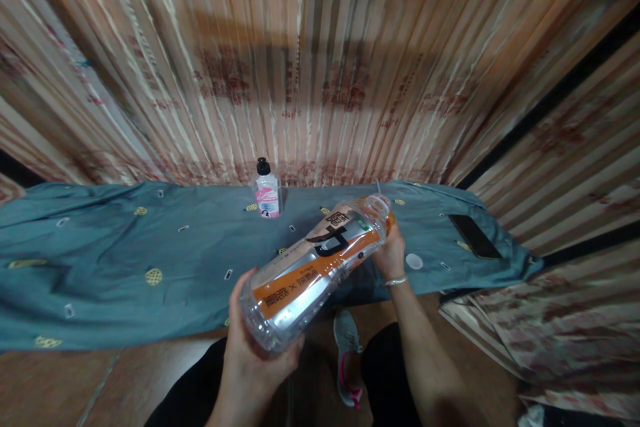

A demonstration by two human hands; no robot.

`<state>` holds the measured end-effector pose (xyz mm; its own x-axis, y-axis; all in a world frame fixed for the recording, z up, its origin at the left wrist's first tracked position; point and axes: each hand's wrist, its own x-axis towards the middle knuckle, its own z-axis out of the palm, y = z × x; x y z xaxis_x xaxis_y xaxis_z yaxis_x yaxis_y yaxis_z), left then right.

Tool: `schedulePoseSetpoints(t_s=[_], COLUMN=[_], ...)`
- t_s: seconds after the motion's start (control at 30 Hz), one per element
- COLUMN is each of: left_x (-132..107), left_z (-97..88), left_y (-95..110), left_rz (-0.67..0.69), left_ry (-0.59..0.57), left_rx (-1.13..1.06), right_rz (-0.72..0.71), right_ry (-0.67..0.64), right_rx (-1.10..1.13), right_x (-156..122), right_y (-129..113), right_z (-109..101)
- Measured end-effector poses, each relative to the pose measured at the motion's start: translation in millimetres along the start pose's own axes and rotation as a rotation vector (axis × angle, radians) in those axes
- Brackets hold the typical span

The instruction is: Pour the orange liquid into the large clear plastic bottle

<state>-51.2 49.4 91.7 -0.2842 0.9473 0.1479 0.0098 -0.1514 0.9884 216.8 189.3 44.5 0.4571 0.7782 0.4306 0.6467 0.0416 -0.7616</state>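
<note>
A large clear plastic bottle [313, 267] with an orange and silver label lies tilted in front of me, its open neck pointing up and to the right. My left hand [250, 340] cups its base from below, fingers wrapped round it. My right hand [390, 253], a thin bracelet on the wrist, grips the bottle near its neck. A white cap [414, 261] lies on the blue cloth just right of my right hand. A small clear bottle [267, 196] with a black cap and pink label stands upright farther back.
A blue patterned cloth [125, 260] covers a low surface across the frame. A dark phone [474, 236] lies on its right end. Striped curtains [320, 67] hang behind. My legs and a grey shoe [347, 347] show below on a brown floor.
</note>
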Motion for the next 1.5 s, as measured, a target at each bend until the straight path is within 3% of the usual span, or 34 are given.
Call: schedulePoseSetpoints(t_s=[0.47, 0.9, 1.3, 1.5], left_x=[-5, -6, -7, -5], left_z=[3.0, 1.9, -0.7, -5.5], left_y=[9, 8, 7, 1], left_rz=[-0.001, 0.018, 0.022, 0.122], left_ry=[0.021, 0.021, 0.008, 0.010], left_rx=[0.011, 0.047, 0.078, 0.127], right_rz=[-0.097, -0.016, -0.071, -0.103], right_ry=[0.027, -0.034, 0.003, 0.023], right_rx=[0.010, 0.042, 0.058, 0.050], right_x=[-1, -3, -2, -3], right_y=[-2, 11, 10, 12], right_z=[1, 5, 5, 6])
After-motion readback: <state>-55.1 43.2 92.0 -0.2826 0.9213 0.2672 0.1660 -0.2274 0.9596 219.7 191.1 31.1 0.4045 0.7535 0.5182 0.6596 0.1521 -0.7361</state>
